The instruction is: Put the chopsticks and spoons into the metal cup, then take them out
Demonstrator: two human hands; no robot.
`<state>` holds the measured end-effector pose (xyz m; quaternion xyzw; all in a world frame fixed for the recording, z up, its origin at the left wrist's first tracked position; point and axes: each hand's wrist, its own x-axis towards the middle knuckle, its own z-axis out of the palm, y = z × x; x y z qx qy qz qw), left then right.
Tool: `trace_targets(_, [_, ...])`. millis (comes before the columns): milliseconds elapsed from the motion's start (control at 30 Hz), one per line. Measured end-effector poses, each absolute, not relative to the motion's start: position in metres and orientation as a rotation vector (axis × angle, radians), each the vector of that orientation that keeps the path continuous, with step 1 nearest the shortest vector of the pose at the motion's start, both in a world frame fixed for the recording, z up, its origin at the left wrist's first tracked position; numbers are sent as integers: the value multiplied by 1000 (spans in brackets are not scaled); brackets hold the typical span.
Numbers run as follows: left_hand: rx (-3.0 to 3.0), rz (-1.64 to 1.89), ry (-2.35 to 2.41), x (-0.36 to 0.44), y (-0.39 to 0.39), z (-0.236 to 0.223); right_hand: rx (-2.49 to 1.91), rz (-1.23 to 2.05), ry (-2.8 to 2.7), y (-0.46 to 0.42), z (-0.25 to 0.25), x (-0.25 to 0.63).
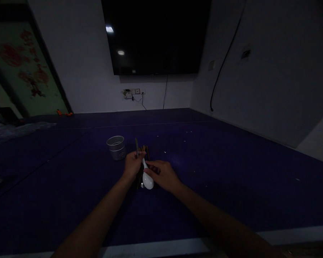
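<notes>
The left fingers [141,154] are closed around a bunch of long, thin things, with the thumb near the top of the white spoon's [148,181] handle. The right fingers [154,163] are partly bent, and that thumb touches the spoon near its neck. It is too dark to tell if they pinch it tight.

The brown sticks [144,147] poke up past the left hand, and a thin grey handle [136,143] leans up beside them. A small shiny end [142,185] shows beside the spoon's round part. I think the left hand squeezes the long things so they do not slide apart, and the right hand steadies the spoon. The spoon's round part points back at the person, so its handle runs up along the sticks. The metal cup [118,154] stands on the purple counter [231,179], just left of the hands and out of their way.

Both arms reach forward from the near edge and come together in the middle. The left wrist tips inward, and the right hand comes in from the side, its back facing up.
</notes>
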<state>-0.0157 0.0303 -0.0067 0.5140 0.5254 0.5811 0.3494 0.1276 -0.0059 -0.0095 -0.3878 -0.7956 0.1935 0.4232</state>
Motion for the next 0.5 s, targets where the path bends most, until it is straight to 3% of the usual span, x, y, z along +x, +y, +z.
trace_targets(500, [1392, 1571, 1411, -4, 21, -6, -1017, 718, -1849, -5, -14, 121])
